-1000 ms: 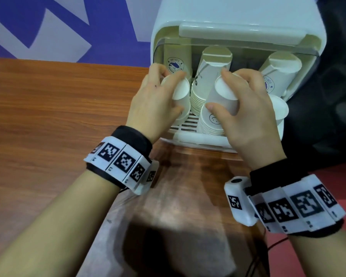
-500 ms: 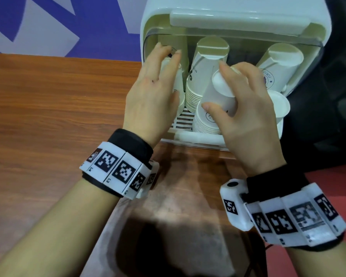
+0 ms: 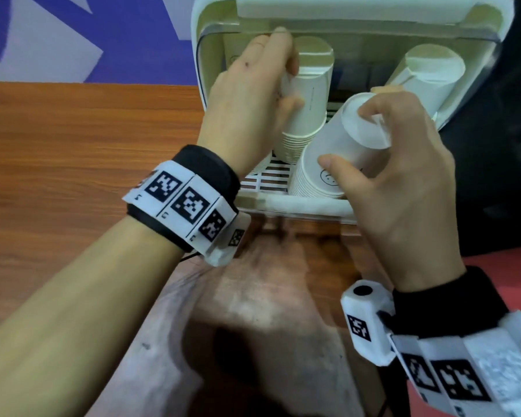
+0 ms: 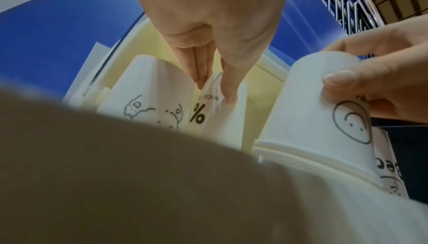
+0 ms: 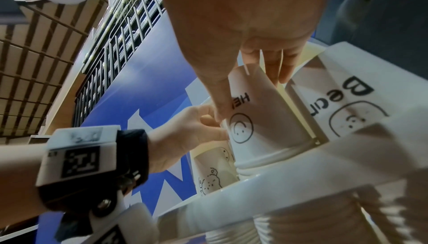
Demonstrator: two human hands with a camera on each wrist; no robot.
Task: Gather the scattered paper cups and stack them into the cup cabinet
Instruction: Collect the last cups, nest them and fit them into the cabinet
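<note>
1. The cabinet (image 3: 358,13) stands open-fronted at the far edge of the wooden bench (image 3: 73,176); inside it, upside-down paper cups sit in stacks on a slatted floor (image 3: 271,176).
2. The left hand (image 3: 247,97) reaches into the left part of the cabinet; its fingers (image 4: 201,68) and thumb are curled round an inverted cup (image 4: 208,105) printed with a % sign; this cup stands close to upright, base up and mouth down, between a left stack (image 4: 148,90) and the middle stack (image 3: 310,94).
3. The middle stack runs nearly upright, its closed base pointing up towards the cabinet roof and its nested rims at the bottom.
4. The right hand (image 3: 403,176) grips the top cup (image 3: 343,152) of the front stack; thumb on the near side by a smiley print, fingers (image 3: 376,109) curled over the base; this cup is inverted, its long axis tilted, with the base pointing up and towards the right and the mouth down over the nested rims (image 5: 259,163) below.
5. In the right wrist view the same cup (image 5: 254,116) shows the smiley and partly hidden letters; just to its right stands another stack marked "Bec" (image 5: 347,101).
6. A further stack (image 3: 427,76) leans at the back right of the cabinet, base up and tilted right.
</note>
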